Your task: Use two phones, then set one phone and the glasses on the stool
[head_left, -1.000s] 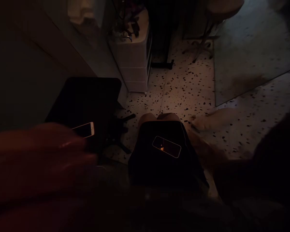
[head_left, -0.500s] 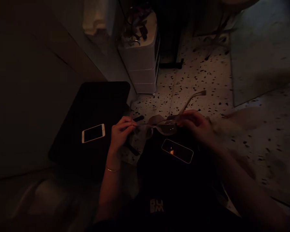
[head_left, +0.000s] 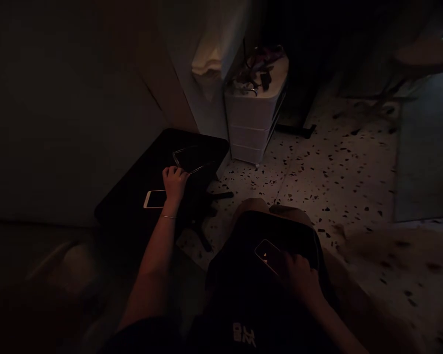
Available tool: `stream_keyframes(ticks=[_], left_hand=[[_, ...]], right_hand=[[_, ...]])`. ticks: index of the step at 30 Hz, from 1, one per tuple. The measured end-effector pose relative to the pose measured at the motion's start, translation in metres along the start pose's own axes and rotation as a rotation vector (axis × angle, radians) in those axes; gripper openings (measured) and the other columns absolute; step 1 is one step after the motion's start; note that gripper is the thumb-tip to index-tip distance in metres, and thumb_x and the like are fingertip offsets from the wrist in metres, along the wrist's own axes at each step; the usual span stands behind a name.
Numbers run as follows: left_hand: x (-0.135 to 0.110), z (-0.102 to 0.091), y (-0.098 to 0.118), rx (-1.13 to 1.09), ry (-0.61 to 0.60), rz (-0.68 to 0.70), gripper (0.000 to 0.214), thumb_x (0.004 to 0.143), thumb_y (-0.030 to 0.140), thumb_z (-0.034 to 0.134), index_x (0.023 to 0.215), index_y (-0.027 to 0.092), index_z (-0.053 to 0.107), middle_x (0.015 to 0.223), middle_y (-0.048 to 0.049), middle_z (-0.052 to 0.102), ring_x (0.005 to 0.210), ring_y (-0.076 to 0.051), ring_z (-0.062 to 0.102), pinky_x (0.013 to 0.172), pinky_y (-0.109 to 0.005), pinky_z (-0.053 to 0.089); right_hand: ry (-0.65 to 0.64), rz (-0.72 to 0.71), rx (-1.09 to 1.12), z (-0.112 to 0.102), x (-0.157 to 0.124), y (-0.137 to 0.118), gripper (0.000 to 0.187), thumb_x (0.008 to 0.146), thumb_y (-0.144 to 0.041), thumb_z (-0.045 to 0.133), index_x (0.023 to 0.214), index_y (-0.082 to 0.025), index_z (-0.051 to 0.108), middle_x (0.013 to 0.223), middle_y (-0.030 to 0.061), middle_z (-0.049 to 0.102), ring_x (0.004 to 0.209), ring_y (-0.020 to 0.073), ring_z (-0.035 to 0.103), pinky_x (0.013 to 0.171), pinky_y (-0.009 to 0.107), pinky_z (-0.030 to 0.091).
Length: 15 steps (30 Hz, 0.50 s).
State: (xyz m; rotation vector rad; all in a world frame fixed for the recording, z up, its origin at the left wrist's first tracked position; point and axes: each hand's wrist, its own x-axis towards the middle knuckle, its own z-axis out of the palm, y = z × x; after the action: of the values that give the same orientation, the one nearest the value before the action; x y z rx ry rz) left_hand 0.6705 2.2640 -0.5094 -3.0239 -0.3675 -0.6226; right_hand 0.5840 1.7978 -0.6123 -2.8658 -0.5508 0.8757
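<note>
Left hand [head_left: 175, 184] curled, fingers [head_left: 172, 171] touching thin metal arm of glasses [head_left: 192, 160] lying on flat black pad [head_left: 125, 201]; grip unclear. Right hand [head_left: 300, 278] half-closed, fingers against glossy phone [head_left: 268, 256] on dark lap, grip unclear. White-rimmed phone [head_left: 155, 199] at left hand's heel.

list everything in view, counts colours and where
eyeglasses: 1 pair, thin pale frame, on the black board, at the left hand
black board: 1, black, low on the left
phone on the board: 1, pale edge, dark screen, beside the left hand
phone on the lap: 1, pale edge, dark screen, under the right hand
drawer unit: 1, white, three drawers, by the wall
terrazzo floor: pale, black flecks, underfoot
bracelet: 1, gold-toned, left wrist
left hand: 1, on the board
right hand: 1, on the lap
</note>
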Motion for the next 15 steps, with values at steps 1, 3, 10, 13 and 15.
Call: stream_keyframes(ticks=[1, 3, 10, 13, 15], left_hand=[[0.0, -0.002, 0.002, 0.019, -0.006, -0.014, 0.009, 0.093, 0.022, 0.068, 0.094, 0.018, 0.076, 0.106, -0.0094, 0.072, 0.113, -0.03, 0.055, 0.106, -0.054, 0.033], [-0.004, -0.011, 0.013, 0.034, 0.01, -0.032, 0.026, 0.088, 0.021, 0.073, 0.113, 0.015, 0.074, 0.126, -0.0145, 0.066, 0.123, -0.034, 0.052, 0.109, -0.054, 0.032], [-0.094, -0.025, 0.145, -0.827, -0.295, -0.149, 0.027, 0.099, 0.036, 0.056, 0.11, 0.015, 0.07, 0.113, -0.0089, 0.071, 0.106, -0.021, 0.065, 0.099, -0.036, 0.048], [-0.136, -0.033, 0.204, -1.179, -0.837, -0.241, 0.043, 0.102, 0.039, 0.046, 0.138, 0.018, 0.055, 0.117, -0.0074, 0.069, 0.104, -0.018, 0.066, 0.1, -0.035, 0.049], [-0.149, -0.044, 0.227, -1.307, -1.03, -0.196, 0.066, 0.095, 0.041, 0.059, 0.151, 0.017, 0.035, 0.123, -0.0099, 0.065, 0.105, -0.02, 0.065, 0.099, -0.037, 0.05]], right_hand=[[-0.031, 0.018, 0.028, -0.003, 0.004, 0.001, 0.063, 0.091, -0.031, 0.062, 0.147, -0.005, 0.048, 0.122, 0.023, 0.055, 0.118, 0.0416, 0.053, 0.093, 0.056, 0.045], [-0.087, 0.018, 0.127, -0.005, 0.013, 0.007, 0.061, 0.085, -0.028, 0.067, 0.138, -0.001, 0.053, 0.122, 0.0254, 0.056, 0.121, 0.0448, 0.052, 0.096, 0.059, 0.043], [-0.122, 0.026, 0.734, -0.009, 0.029, 0.029, 0.075, 0.072, -0.049, 0.074, 0.131, -0.013, 0.044, 0.124, 0.0162, 0.063, 0.113, 0.0304, 0.064, 0.098, 0.041, 0.05], [0.019, 0.084, 1.136, -0.028, 0.02, 0.015, 0.081, 0.065, -0.061, 0.076, 0.124, -0.017, 0.045, 0.124, 0.0148, 0.061, 0.118, 0.0321, 0.06, 0.107, 0.047, 0.045], [0.096, 0.033, 1.355, -0.047, 0.015, -0.002, 0.073, 0.074, -0.068, 0.066, 0.123, -0.018, 0.045, 0.124, 0.0129, 0.059, 0.12, 0.029, 0.057, 0.109, 0.045, 0.044]])
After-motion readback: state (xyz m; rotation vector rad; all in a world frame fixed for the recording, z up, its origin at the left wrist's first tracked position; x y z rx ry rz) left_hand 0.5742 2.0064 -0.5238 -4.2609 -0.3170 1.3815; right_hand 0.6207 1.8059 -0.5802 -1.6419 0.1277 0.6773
